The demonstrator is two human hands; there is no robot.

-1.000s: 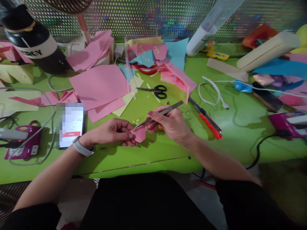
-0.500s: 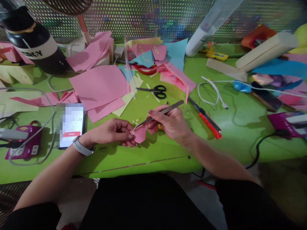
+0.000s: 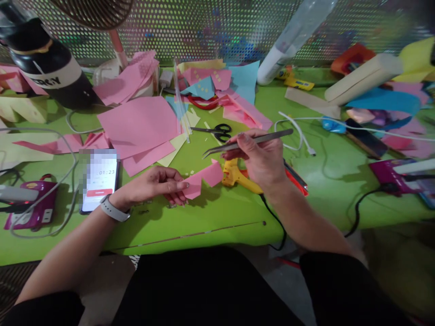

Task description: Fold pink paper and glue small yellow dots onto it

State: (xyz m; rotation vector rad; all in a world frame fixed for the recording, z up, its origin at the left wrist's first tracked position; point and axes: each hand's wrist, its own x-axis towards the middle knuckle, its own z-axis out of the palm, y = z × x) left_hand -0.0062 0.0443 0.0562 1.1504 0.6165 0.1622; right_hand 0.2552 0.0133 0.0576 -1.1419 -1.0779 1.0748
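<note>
My left hand (image 3: 168,184) pinches the left end of a pink paper piece (image 3: 193,187), cut with a notch along its upper edge. Metal tweezers (image 3: 263,138) are gripped in my right hand (image 3: 263,156), their bent tips pointing left above the paper and apart from it. Whether the tips hold anything is too small to tell. A yellow glue gun (image 3: 238,176) lies under my right hand, partly hidden by it. Tiny pale yellow paper bits (image 3: 192,172) lie just behind the pink piece.
Black scissors (image 3: 220,132) lie beyond the tweezers, and a red cutter (image 3: 297,179) is partly behind my right wrist. A phone (image 3: 100,181) rests left of my left hand. Pink sheets (image 3: 139,122), a white cable (image 3: 299,131) and a black bottle (image 3: 50,63) surround the work area.
My right hand has lifted the tweezers away from the pink paper, up and to the right. More of the paper and the glue gun now shows. My left hand keeps its hold.
</note>
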